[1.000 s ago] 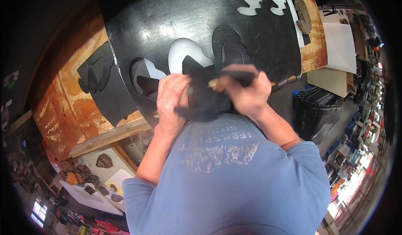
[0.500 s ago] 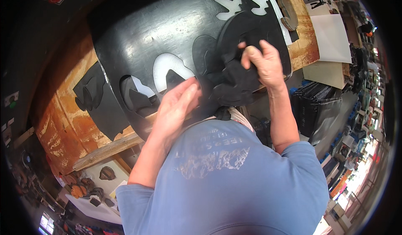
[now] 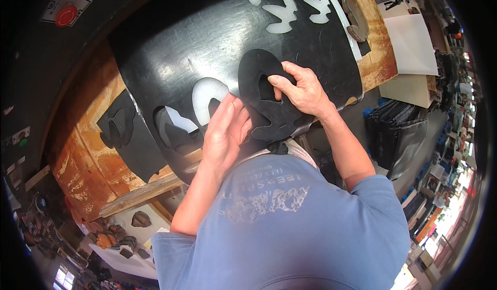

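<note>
My right hand is closed on a black horseshoe-shaped cut piece, with the thumb at its inner opening and the fingers at its right side. The piece stands over the near edge of a large black sheet, close to my body; whether it is one layer or several stacked ones I cannot tell. My left hand is beside the piece's lower left edge, fingers stretched out and close together. Contact there is hard to make out. White shows through a curved cutout in the sheet just beyond the left fingertips.
More cutouts open the sheet's far side. Black scrap lies left on the worn brown table, which has a wooden rail along its front. A curved cutting die sits far right. A red button is upper left.
My right hand has come down and left and closed on the black piece. Black pieces that lay fanned out are now gathered upright. My left hand's fingers have straightened.
</note>
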Motion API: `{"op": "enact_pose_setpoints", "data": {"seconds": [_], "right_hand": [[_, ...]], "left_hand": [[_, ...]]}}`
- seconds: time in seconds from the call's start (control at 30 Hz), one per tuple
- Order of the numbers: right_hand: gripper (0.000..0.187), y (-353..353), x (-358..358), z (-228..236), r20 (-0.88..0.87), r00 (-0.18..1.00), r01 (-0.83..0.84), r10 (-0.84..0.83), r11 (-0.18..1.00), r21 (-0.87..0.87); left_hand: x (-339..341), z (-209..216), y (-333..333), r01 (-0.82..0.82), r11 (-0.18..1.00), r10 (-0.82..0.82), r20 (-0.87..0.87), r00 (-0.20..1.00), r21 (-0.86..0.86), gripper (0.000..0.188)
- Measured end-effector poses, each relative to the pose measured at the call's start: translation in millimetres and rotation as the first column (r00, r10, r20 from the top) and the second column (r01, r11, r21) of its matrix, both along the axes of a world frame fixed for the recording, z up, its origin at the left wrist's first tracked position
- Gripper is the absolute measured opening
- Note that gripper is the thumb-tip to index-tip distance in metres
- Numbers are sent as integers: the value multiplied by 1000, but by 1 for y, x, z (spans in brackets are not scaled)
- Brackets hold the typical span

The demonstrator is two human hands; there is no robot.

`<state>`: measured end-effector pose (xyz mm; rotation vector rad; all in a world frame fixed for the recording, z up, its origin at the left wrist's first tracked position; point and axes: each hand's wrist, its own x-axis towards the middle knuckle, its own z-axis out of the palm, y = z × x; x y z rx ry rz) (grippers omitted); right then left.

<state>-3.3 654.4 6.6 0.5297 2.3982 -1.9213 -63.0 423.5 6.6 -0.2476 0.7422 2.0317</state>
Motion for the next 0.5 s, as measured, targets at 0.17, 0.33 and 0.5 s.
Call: {"op": "enact_pose_setpoints", "data": {"seconds": [0.17,0.33,0.5], "right_hand": [[36,-17,2,-19,-358,933,186,-48,914,360],[48,-27,6,-14,-428,904,280,-26,791,544],[57,-21,7,2,-437,899,291,-24,780,554]], "left_hand": [[-11,-5,14,1,998,-6,-89,996,-60,38],[-11,-6,32,-79,969,64,-70,996,-235,31],[-10,-4,31,-86,994,81,-75,994,-67,39]]}}
